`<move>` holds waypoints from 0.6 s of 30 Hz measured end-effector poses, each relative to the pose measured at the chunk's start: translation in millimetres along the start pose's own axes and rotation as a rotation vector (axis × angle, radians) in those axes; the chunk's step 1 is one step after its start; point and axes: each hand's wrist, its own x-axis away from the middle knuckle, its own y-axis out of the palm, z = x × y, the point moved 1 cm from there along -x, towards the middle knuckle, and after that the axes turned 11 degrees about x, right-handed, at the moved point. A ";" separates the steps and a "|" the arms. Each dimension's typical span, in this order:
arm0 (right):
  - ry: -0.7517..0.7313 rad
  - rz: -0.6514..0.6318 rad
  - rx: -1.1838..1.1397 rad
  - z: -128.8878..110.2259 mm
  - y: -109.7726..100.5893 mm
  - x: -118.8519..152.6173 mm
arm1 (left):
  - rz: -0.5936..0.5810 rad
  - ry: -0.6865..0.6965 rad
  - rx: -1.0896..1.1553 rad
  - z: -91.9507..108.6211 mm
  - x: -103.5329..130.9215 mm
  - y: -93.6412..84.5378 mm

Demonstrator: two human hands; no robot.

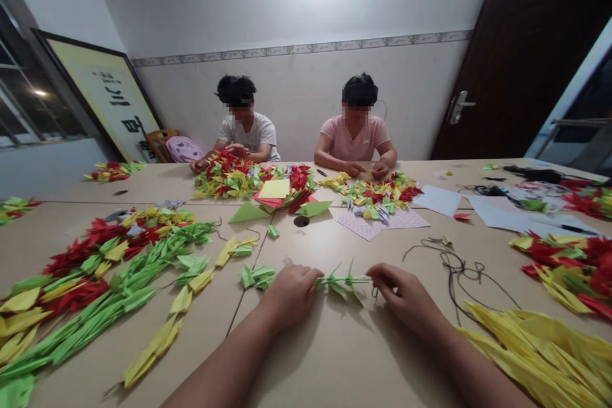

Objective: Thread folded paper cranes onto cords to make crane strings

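Between my hands, a short row of green folded paper cranes [342, 288] is held just above the table, their thin points sticking up and down. My left hand [291, 293] is closed on the left end of the row, back of the hand facing up. The fingertips of my right hand [406, 293] pinch the right end, where a small loop of dark cord shows beneath them. Just left of my left hand lie more green cranes [258, 276]. To the right of my right hand, a loose dark cord [461, 271] lies in tangled loops.
Long strings of green [138, 284], red and yellow folded paper cover the left side. A yellow bundle [540, 350] lies near right. Two people sit across the table, with piles of coloured folded paper [229, 175] and a stack of paper squares [275, 189] before them.
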 end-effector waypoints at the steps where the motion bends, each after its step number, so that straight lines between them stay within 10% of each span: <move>1: 0.002 -0.004 0.001 0.4 0.3 -0.1 | 0.009 0.006 -0.013 0.6 0.7 -1.0; 10: -0.009 -0.003 -0.015 -2.9 2.4 0.4 | 0.210 0.008 0.056 17.3 -6.5 1.8; 18: -0.037 0.044 -0.034 -7.0 2.9 1.8 | 0.049 -0.068 0.018 34.1 -21.9 17.3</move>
